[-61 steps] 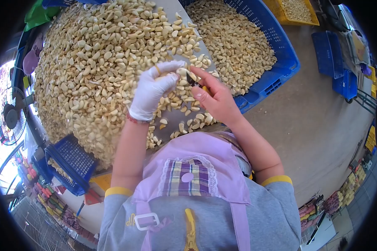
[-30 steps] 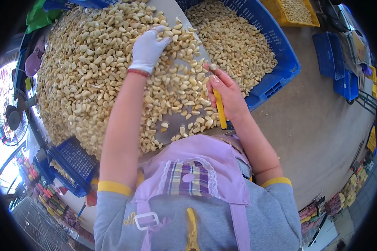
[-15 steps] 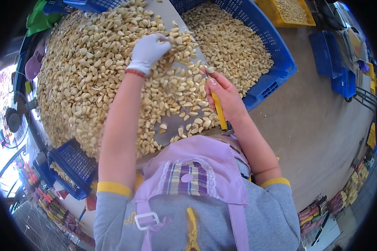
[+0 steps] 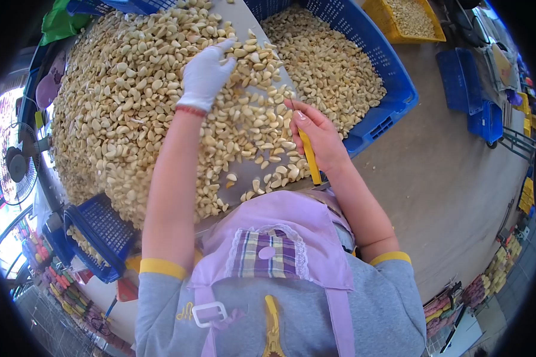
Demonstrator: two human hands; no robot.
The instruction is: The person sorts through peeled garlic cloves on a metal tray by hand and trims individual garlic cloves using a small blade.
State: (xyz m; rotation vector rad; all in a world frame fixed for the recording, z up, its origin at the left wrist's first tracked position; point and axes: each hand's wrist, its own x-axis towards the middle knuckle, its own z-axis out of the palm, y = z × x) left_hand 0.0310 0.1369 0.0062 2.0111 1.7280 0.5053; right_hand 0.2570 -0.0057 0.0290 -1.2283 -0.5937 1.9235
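My left hand, in a white glove with a red band at the wrist, rests over the upper right part of a big heap of pale peeled cloves. Its thumb and fingers are apart, and nothing shows between them. My bare right hand is closed around a yellow-handled knife, whose thin blade points up toward the loose cloves on the grey metal table. Just beyond that hand is a blue basket holding more cloves.
A smaller blue basket sits at the lower left of the heap, near a fan. A yellow crate with cloves stands at the top right. Blue bins are on the floor further right.
From beside my right hand, my left hand has moved up and left onto the heap. My right hand has turned, so the yellow handle shows. The clove at the blade half a second ago is gone.
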